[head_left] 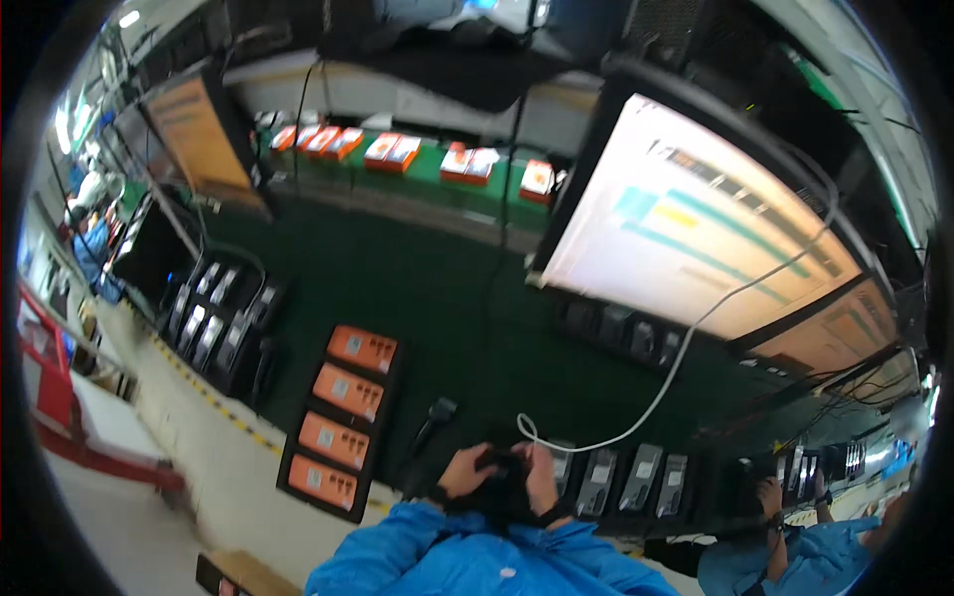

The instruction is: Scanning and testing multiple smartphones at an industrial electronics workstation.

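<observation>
Close to my body, above the near edge of the dark green bench (pixel 417 258), my two hands come together. My left hand (pixel 464 473) is closed around one side of a small dark device (pixel 507 465), and my right hand (pixel 540 479) is closed at its other side. The device is too dark and blurred to tell its exact kind. A white cable (pixel 626 429) loops down from the screen side and ends by my right fingers; whether it is plugged into the device cannot be made out. Left of my hands lies a black handheld scanner (pixel 433 421).
To my left is a black tray (pixel 374 459) of orange boxes (pixel 338 439). Several grey-black devices (pixel 636 477) stand right of my hands. A large lit monitor (pixel 686 228) leans over the bench. A dark rack (pixel 238 372) sits far left; a co-worker's blue sleeve (pixel 825 551) shows right.
</observation>
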{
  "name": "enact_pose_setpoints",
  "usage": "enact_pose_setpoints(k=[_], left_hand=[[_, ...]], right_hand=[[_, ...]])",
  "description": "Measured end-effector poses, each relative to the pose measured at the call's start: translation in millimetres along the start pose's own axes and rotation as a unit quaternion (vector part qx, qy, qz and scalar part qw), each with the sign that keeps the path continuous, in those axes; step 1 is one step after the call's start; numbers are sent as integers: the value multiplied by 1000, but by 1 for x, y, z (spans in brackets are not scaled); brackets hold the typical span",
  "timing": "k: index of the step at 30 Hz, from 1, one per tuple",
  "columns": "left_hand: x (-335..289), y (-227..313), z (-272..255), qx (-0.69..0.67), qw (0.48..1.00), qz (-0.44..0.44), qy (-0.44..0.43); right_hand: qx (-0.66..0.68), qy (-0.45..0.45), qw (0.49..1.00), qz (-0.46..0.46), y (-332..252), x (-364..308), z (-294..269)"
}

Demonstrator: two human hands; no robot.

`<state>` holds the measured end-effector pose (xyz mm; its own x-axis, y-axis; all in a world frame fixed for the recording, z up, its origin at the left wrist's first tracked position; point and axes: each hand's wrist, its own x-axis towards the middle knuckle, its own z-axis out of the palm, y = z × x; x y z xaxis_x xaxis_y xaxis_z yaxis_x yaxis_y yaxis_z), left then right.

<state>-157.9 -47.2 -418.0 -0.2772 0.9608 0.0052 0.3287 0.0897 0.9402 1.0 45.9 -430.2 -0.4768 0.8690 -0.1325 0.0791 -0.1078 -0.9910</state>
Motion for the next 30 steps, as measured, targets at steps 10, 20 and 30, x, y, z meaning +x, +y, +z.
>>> enact_pose_setpoints(k=[10,20,30], left_hand=[[-18,21,4,-49,999,-7,-6],[-23,23,0,-42,999,-12,-7],[-15,11,9,-58,998,-15,2]], right_hand=[[-38,-62,997,-5,-61,-7,1],[-164,-129,974,-85,-79,-6,4],[-324,-1,922,-211,-55,-21,-4]])
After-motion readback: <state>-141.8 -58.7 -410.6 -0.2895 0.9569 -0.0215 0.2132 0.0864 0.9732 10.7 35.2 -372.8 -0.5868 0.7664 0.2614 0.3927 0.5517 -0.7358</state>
